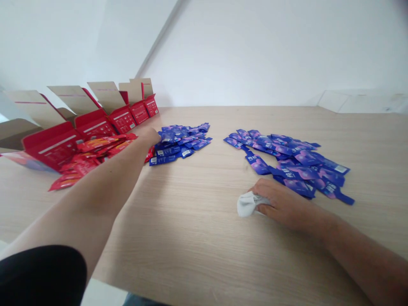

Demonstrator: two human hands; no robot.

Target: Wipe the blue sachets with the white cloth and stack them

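Note:
My left hand [151, 137] is stretched out to the near-left edge of the left pile of blue packets [180, 140], next to the red packets [86, 163]. Its fingers are hidden behind the back of the hand, so what they touch cannot be made out. In my right hand [277, 199], the fingers pinch a crumpled white cloth [247, 205] just over the table, its folded end sticking out to the left. Behind that hand spreads the right pile of flat blue and purple packets [296, 161], overlapping one another.
A row of several red cardboard boxes [95, 123] with raised flaps runs along the left side. The pale wooden table [191, 229] meets a white wall at the back. A whitish flat object [357, 101] lies at the far right edge.

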